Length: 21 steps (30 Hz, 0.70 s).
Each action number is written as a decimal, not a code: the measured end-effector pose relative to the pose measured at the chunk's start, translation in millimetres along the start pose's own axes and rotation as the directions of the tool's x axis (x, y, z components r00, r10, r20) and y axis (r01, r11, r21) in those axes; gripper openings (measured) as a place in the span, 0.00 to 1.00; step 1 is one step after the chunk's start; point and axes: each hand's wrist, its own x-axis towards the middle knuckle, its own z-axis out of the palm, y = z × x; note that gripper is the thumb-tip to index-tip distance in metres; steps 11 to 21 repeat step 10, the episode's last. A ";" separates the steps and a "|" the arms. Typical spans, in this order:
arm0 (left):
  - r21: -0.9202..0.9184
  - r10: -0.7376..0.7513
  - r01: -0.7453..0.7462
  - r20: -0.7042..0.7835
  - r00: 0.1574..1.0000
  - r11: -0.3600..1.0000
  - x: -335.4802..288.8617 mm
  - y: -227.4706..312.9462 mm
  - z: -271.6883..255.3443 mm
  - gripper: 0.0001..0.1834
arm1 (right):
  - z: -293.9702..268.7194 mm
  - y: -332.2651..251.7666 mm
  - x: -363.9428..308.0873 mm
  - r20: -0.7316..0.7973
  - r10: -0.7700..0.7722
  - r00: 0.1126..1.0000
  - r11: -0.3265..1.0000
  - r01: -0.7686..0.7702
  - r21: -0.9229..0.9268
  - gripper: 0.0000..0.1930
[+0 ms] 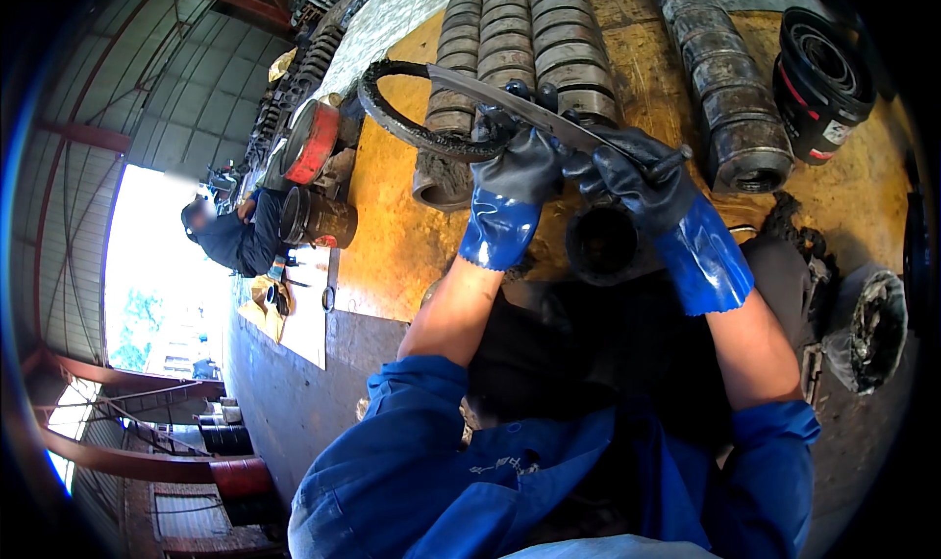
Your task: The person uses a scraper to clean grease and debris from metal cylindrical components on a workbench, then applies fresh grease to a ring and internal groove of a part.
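Both my hands wear black-and-blue rubber gloves and are raised over the yellow work surface. My left hand (514,172) is closed on the near side of a greasy black ring (400,128), which juts out to the left. In my right hand (642,179) is a long knife (505,98), its grip end showing past the fingers. The blade slants up and left, passing over my left fingers and reaching the ring's far edge. Whether the blade touches the ring I cannot tell. Just below my hands stands a dark open-ended cylinder (601,241).
Rows of grimy metal rings (571,30) lie ahead, with another row (720,79) at the right. Beside it stands a black bucket (823,94). A dirty open container (867,329) is at the lower right. Far left, a person (245,236) sits by a brown bucket (319,218).
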 end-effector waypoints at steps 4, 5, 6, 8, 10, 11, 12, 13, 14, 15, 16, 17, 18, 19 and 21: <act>-0.613 -0.116 0.074 -0.028 0.993 0.786 1.6 -0.2 17.4 0.24 | -14.6 13.2 6.0 0.159 -0.116 0.980 0.976 0.082 0.202 0.23; -0.688 -0.129 0.070 -0.035 0.991 0.723 -0.3 5.3 22.6 0.25 | -4.2 1.3 2.8 0.137 -0.075 0.988 0.989 0.056 0.136 0.24; -0.765 -0.136 0.065 -0.031 0.990 0.641 -3.8 14.3 25.7 0.27 | 1.7 -4.4 1.3 0.111 -0.035 0.993 0.997 0.028 0.069 0.25; -0.835 -0.164 0.032 -0.070 0.984 0.549 -2.5 26.5 34.5 0.31 | -1.8 -6.6 4.9 0.133 0.071 0.989 0.997 -0.074 0.019 0.26; -0.835 -0.212 -0.027 -0.170 0.962 0.549 -0.9 32.9 39.2 0.33 | -3.5 -4.6 7.9 0.135 0.140 0.981 0.990 -0.141 -0.005 0.28; -0.835 -0.212 -0.027 -0.170 0.962 0.549 -0.9 32.9 39.2 0.33 | -3.5 -4.6 7.9 0.135 0.140 0.981 0.990 -0.141 -0.005 0.28; -0.835 -0.212 -0.027 -0.170 0.962 0.549 -0.9 32.9 39.2 0.33 | -3.5 -4.6 7.9 0.135 0.140 0.981 0.990 -0.141 -0.005 0.28; -0.835 -0.212 -0.027 -0.170 0.962 0.549 -0.9 32.9 39.2 0.33 | -3.5 -4.6 7.9 0.135 0.140 0.981 0.990 -0.141 -0.005 0.28; -0.835 -0.212 -0.027 -0.170 0.962 0.549 -0.9 32.9 39.2 0.33 | -3.5 -4.6 7.9 0.135 0.140 0.981 0.990 -0.141 -0.005 0.28; -0.835 -0.212 -0.027 -0.170 0.962 0.549 -0.9 32.9 39.2 0.33 | -3.5 -4.6 7.9 0.135 0.140 0.981 0.990 -0.141 -0.005 0.28; -0.835 -0.212 -0.027 -0.170 0.962 0.549 -0.9 32.9 39.2 0.33 | -3.5 -4.6 7.9 0.135 0.140 0.981 0.990 -0.141 -0.005 0.28; -0.835 -0.212 -0.027 -0.170 0.962 0.549 -0.9 32.9 39.2 0.33 | -3.5 -4.6 7.9 0.135 0.140 0.981 0.990 -0.141 -0.005 0.28; -0.835 -0.212 -0.027 -0.170 0.962 0.549 -0.9 32.9 39.2 0.33 | -3.5 -4.6 7.9 0.135 0.140 0.981 0.990 -0.141 -0.005 0.28; -0.835 -0.212 -0.027 -0.170 0.962 0.549 -0.9 32.9 39.2 0.33 | -3.5 -4.6 7.9 0.135 0.140 0.981 0.990 -0.141 -0.005 0.28; -0.835 -0.212 -0.027 -0.170 0.962 0.549 -0.9 32.9 39.2 0.33 | -3.5 -4.6 7.9 0.135 0.140 0.981 0.990 -0.141 -0.005 0.28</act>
